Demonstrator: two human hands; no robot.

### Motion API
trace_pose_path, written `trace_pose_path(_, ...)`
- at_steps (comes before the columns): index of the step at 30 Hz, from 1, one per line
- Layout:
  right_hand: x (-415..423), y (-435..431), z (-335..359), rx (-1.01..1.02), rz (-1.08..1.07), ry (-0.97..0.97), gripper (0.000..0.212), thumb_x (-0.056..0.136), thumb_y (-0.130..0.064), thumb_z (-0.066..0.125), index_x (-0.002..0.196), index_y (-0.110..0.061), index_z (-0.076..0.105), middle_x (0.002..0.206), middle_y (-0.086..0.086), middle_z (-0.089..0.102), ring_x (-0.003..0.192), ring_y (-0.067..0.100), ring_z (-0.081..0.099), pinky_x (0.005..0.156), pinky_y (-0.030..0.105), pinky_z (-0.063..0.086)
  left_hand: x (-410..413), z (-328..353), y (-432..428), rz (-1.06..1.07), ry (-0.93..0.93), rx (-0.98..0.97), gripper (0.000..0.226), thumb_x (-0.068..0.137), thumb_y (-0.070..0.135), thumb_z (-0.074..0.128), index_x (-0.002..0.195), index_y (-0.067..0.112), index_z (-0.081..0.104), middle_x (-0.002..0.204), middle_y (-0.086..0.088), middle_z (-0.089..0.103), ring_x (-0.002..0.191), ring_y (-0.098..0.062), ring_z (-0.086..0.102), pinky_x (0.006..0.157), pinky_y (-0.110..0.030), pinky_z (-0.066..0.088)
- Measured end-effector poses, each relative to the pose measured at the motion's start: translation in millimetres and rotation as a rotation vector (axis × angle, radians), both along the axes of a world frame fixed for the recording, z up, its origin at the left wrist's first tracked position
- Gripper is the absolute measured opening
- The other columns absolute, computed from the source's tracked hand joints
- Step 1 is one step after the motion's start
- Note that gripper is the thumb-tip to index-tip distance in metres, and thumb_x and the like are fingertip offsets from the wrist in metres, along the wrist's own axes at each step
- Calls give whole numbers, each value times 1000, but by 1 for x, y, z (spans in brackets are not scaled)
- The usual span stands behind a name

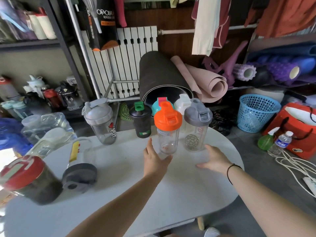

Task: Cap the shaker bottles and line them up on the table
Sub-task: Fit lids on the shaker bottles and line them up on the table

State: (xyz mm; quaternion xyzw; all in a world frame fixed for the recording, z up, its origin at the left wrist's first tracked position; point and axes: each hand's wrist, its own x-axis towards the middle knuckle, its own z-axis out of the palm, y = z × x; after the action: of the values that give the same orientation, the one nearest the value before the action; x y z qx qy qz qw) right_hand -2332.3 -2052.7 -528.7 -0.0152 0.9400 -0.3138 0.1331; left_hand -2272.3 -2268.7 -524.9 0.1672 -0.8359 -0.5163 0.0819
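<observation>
Several capped shaker bottles stand at the far edge of the white table (119,194): a grey-lidded one (100,122), a black one with a green cap (140,120), a clear one with an orange lid (168,129), a clear one with a grey lid and a wire ball inside (196,125). A teal-lidded bottle (158,104) and a white bottle (183,103) stand behind them. My left hand (154,159) is open, touching the orange-lidded bottle's base. My right hand (215,159) is open, just in front of the grey-lidded bottle. At left lie a clear bottle with a dark grey lid (80,165) and a red-lidded dark bottle (29,178).
A large water jug (46,124) sits at the table's left. Rolled yoga mats (164,79) lean behind the table. On the floor at right are a blue basket (256,112), a red bag (297,127), a water bottle (280,142) and white cable (294,166).
</observation>
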Motion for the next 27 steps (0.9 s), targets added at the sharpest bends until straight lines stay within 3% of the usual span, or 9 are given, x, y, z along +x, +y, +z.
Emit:
trace_pose_path(4,15,1,0,144,53,-49,88,76,-39,77,146,-9,33,155,14,21,147,23,19,115,28,22,22,20,-41,56,35,-148,75,87,26,66,149,15,26,137,-8,41,125,-27,46,106,-40,40)
trace_pose_path(7,20,-1,2,196,37,-51,89,79,-41,74,147,-6,30,156,14,20,147,24,20,116,30,22,32,49,-84,100,82,-289,49,87,15,61,134,16,48,127,-10,50,117,-29,51,103,-43,42)
trace_pose_path(11,25,-3,2,250,28,-54,74,81,-37,73,139,-5,42,149,18,32,138,28,34,110,32,31,41,95,-140,-55,-96,-631,39,86,7,50,118,24,65,129,-4,57,117,-25,56,97,-31,45)
trace_pose_path(15,31,-5,-1,253,14,-45,67,81,-36,72,136,-6,47,146,19,33,132,30,40,107,35,35,54,121,-178,-357,-360,-1269,49,90,6,48,126,38,56,134,2,51,122,-23,51,93,-35,46)
trace_pose_path(19,35,-9,2,264,8,-62,67,83,-35,70,138,-7,44,146,18,33,129,31,43,104,35,38,53,116,-193,-629,-544,-1772,57,100,21,46,147,46,25,151,-2,31,137,-28,35,102,-40,39)
trace_pose_path(22,37,-10,4,271,2,-71,67,83,-36,69,139,-9,43,145,18,33,129,31,44,103,35,38,41,98,-202,-735,-696,-1872,61,101,27,43,147,53,13,158,-2,20,140,-33,28,106,-49,38)
trace_pose_path(27,39,-9,3,282,5,-46,53,82,-36,69,123,-8,53,141,18,37,123,30,47,99,33,41,20,96,-211,-898,-805,-1918,61,95,34,53,144,54,22,159,5,17,143,-28,22,104,-48,41)
